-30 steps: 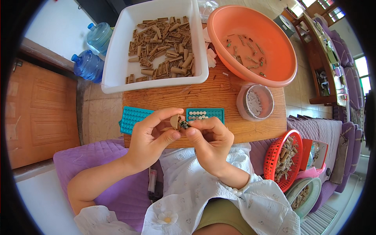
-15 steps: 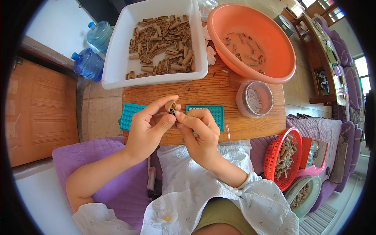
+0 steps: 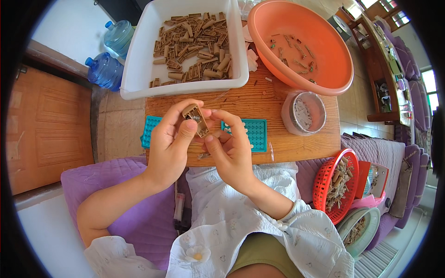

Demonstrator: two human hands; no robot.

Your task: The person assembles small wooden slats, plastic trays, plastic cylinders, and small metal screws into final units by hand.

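Note:
Between the thumb and fingers of my left hand (image 3: 169, 143) is a tan plastic housing (image 3: 195, 119), tilted, its hollow side turned up. Dark and metallic small parts show inside it. My right hand (image 3: 232, 155) is curled close against the housing's lower end, its thumb beside that end. Just below the right fingers a small greyish-brown piece (image 3: 204, 155) shows; whether they grip it is hard to see. Behind my hands lie a teal tray of small cups (image 3: 150, 127) on the left and a teal tray with white round bits (image 3: 257, 132) on the right, both partly hidden.
Farther back stand a white bin (image 3: 139, 69) of tan housings and an orange basin (image 3: 331, 60) with a few small parts. A clear tub (image 3: 288, 121) of white pieces sits on the wooden table (image 3: 301, 150). A red basket (image 3: 320, 185) and a pale green basin (image 3: 371, 236) are at right.
The housing has turned so its hollow side shows more, and both hands have shifted slightly. The right fingers have spread and moved down toward its lower end.

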